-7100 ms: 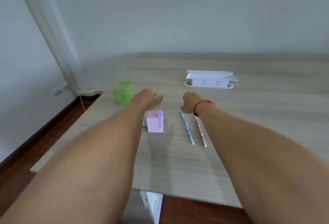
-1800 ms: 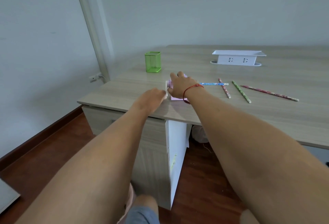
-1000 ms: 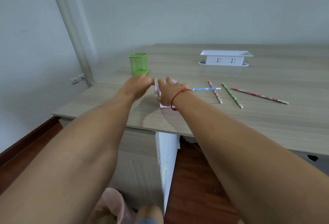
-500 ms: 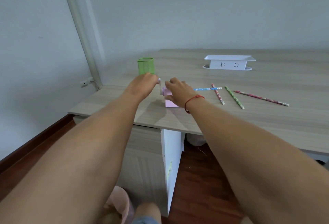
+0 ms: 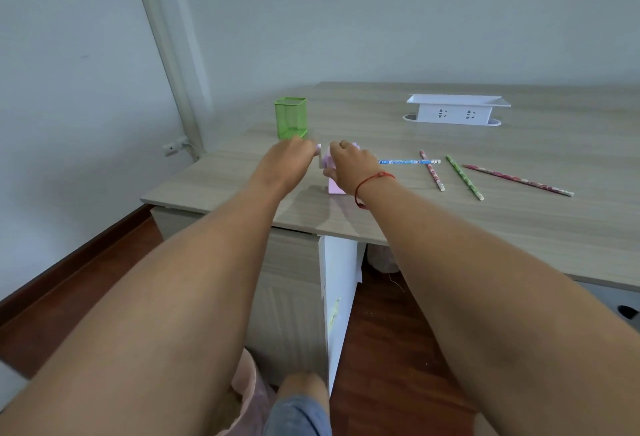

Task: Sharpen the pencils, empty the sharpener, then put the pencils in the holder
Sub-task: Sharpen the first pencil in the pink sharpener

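At the far left of the pale wood-grain desk (image 5: pixel 519 227) stood the square green mesh holder (image 5: pixel 291 118), upright, with nothing showing above its rim, just beyond the left hand (image 5: pixel 287 160). That hand's fingers were curled toward the small pale crank handle (image 5: pixel 319 155) on the left face of the pink box-shaped plastic sharpener (image 5: pixel 334 189). It seemed to pinch the handle, though its fingertips were hidden behind the back of the hand. The right hand (image 5: pixel 349 167), with a red string bracelet (image 5: pixel 372 183) at the wrist, was curled over the sharpener's top, apparently holding it down on the desk. From behind its knuckles the blue printed pencil (image 5: pixel 408 161) ran out to the right, its long axis lying left to right and roughly in line with the crank. Its left end was hidden, so its seat in the sharpener was a likely guess, not a thing seen. Turning therefore fell to the left hand, which was nearer the crank, while the right was nearer the pencil for pulling it out rightward. Further right lay the pink patterned pencil (image 5: pixel 432 170), the green patterned pencil (image 5: pixel 464 177) and the red floral pencil (image 5: pixel 517 180), fanned apart and well away from the holder.
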Motion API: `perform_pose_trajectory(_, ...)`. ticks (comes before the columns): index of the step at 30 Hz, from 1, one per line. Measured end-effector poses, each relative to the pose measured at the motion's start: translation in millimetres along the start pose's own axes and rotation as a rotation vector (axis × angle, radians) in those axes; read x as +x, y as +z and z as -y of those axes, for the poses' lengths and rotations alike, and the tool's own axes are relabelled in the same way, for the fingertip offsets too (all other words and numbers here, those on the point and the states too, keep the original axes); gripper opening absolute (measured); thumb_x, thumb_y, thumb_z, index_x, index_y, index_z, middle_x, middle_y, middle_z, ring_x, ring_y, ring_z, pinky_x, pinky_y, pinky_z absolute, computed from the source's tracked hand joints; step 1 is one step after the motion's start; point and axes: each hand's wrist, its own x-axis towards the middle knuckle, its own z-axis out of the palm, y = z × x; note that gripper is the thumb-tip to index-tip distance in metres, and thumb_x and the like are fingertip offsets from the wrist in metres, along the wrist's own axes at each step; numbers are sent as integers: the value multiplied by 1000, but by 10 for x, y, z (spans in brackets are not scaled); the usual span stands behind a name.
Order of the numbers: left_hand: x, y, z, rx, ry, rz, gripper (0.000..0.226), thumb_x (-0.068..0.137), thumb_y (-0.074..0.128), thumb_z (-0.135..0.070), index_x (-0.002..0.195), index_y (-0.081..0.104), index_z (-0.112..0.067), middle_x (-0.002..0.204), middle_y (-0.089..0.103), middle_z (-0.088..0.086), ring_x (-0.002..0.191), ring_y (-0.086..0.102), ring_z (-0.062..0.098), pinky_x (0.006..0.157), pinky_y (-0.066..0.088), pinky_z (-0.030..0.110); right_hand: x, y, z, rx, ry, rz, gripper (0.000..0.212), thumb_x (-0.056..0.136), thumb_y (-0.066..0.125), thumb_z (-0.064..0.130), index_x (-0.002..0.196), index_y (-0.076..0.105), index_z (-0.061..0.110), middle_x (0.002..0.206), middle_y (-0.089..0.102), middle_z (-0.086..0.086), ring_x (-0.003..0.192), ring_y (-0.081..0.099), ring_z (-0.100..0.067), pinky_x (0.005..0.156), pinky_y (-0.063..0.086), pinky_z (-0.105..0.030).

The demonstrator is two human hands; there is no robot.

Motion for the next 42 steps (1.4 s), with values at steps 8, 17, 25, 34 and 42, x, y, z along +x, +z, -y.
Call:
perform_pose_trajectory(8, -255, 163, -48, -25, -5, 161, 22, 98, 41, -11, 98, 59, 2, 96, 62, 26, 87, 58, 44, 64, 35, 38, 8, -30, 11, -19, -19, 67, 44, 95, 47, 33, 131, 42, 8, 133, 49, -15, 120, 52, -39, 98, 46, -49)
perform_pose_trajectory(17, -191, 234, -4, -11, -39, 318, 27, 98, 38, -13, 92, 58, 4, 87, 59, 20, 77, 53, 32, 67, 34, 31, 12, -86, -4, -35, -42, 99, 42, 96, 42, 32, 130, 44, 8, 131, 50, -16, 119, 52, -39, 97, 47, -49)
perform_pose_trajectory(25, 1, 432, 23, 126, 18, 344, 33, 101, 39, -21, 111, 60, 1, 111, 63, 24, 105, 59, 39, 82, 44, 38, -50, -36, -6, -27, -18, 22, 39, 94, 43, 30, 128, 47, 11, 130, 50, -9, 113, 55, -38, 95, 40, -45)
perform_pose_trajectory(34, 341, 433, 207, 322, 141, 211, 24, 99, 41, -17, 112, 58, -7, 106, 65, 18, 99, 62, 37, 74, 46, 41, -40, -64, -2, -56, -10, 32, 39, 94, 45, 28, 130, 46, 12, 131, 49, -8, 113, 55, -37, 98, 41, -48)
perform_pose_trajectory(42, 566, 202, 282, 302, 209, 21, 25, 99, 41, -21, 95, 61, -8, 97, 66, 18, 90, 63, 38, 58, 35, 36, 50, -91, 19, -102, 12, 73, 37, 99, 41, 26, 132, 45, 10, 132, 49, -9, 118, 53, -35, 97, 46, -49)
